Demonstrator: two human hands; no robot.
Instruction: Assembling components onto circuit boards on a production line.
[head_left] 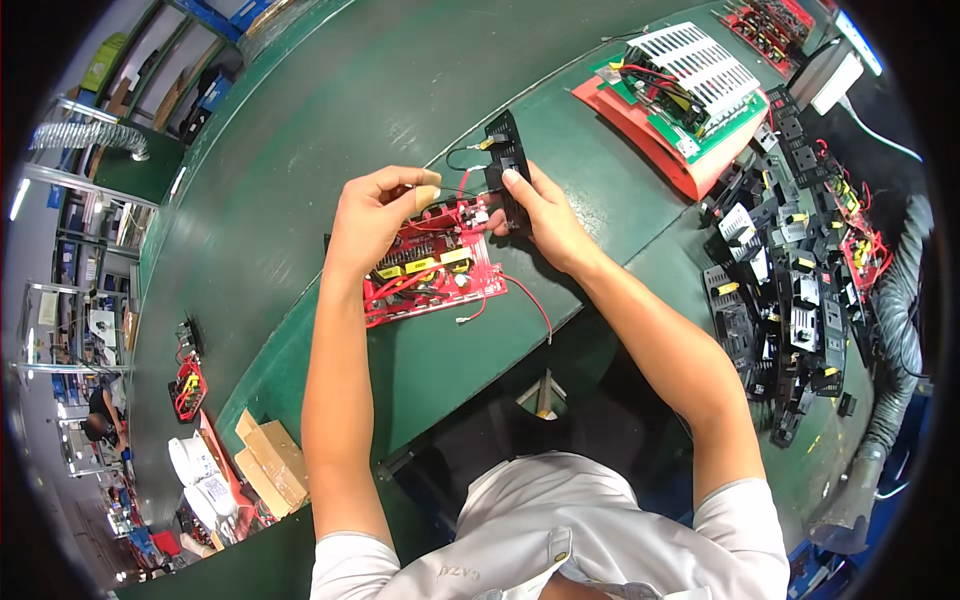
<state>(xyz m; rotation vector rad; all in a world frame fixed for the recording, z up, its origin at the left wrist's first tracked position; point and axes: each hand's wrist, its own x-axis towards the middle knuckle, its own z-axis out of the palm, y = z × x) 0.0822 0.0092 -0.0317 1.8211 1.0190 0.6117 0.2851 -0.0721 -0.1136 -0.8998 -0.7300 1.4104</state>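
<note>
In my right hand [545, 212] is a black slotted end panel [507, 150], stood on edge with the thumb across its face. Short dark and red wires run from the panel toward the red circuit board [430, 275] lying on the green bench. My left hand [385, 205] is above the board's far left part, thumb and fingertips pinched together on a thin dark wire [458, 190]. Yellow-wrapped components and red leads cover the board. One loose red wire [530, 292] curls off its right side toward the bench edge.
At the right lies a heap of black panels [790, 270]. A green board with a white slotted cover [695, 75] rests on an orange-red sheet [640, 135] at the far right. Left are a small red-wired assembly [187, 385] and a cardboard box [272, 465]. A flexible duct [895, 340] runs down the right edge.
</note>
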